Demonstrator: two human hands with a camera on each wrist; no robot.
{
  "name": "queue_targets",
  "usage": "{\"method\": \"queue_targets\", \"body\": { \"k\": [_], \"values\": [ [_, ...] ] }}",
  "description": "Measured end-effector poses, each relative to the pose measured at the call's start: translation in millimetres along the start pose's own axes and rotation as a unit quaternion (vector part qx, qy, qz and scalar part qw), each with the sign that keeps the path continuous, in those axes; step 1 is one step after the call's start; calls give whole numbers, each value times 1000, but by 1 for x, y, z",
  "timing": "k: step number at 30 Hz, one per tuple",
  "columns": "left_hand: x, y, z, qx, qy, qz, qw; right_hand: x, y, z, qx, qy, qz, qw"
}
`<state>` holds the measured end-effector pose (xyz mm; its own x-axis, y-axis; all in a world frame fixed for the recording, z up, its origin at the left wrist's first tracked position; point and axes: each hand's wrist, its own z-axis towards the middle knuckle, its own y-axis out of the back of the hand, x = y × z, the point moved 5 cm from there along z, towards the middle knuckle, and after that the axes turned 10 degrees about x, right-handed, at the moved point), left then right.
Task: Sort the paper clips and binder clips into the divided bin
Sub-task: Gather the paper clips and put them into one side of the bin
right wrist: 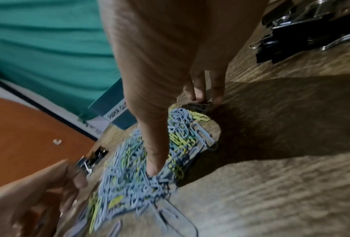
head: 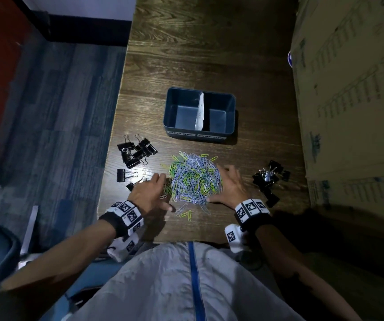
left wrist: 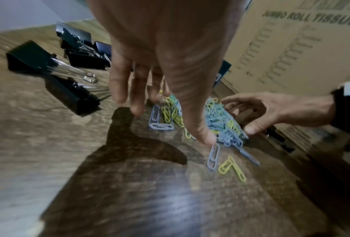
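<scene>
So there's 1 big heap of paper clips in the middle of the wooden table, blue and yellow-green, way too many to count, plus about 4 strays lying loose on the near side. Left hand and right hand sit on either side of the heap, fingers spread and fairly straight, touching its edges, not clamped on anything. Binder clips come in 2 bunches: left group, roughly 9 or 10 black ones, and right group, hard to count. The divided bin sits just beyond the heap, 2 compartments, a white divider between them. Cardboard box on the right
</scene>
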<state>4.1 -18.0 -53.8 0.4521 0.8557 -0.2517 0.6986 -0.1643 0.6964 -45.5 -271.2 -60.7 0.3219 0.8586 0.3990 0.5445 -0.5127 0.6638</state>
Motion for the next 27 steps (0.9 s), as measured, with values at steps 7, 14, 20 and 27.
{"method": "queue_targets", "body": {
  "k": [7,14,20,27],
  "values": [
    [-30,-19,22,32,30,-28,999,31,-33,0,17,16,-171,985],
    [-34,-7,19,-71,-42,-50,995,24,-26,-1,-48,28,-56,997],
    [-57,-23,10,-20,-127,113,985,14,-28,-1,1,15,-93,996],
    [-39,3,15,-144,-96,23,985,15,-28,-3,-58,26,-55,996]
  ]
}}
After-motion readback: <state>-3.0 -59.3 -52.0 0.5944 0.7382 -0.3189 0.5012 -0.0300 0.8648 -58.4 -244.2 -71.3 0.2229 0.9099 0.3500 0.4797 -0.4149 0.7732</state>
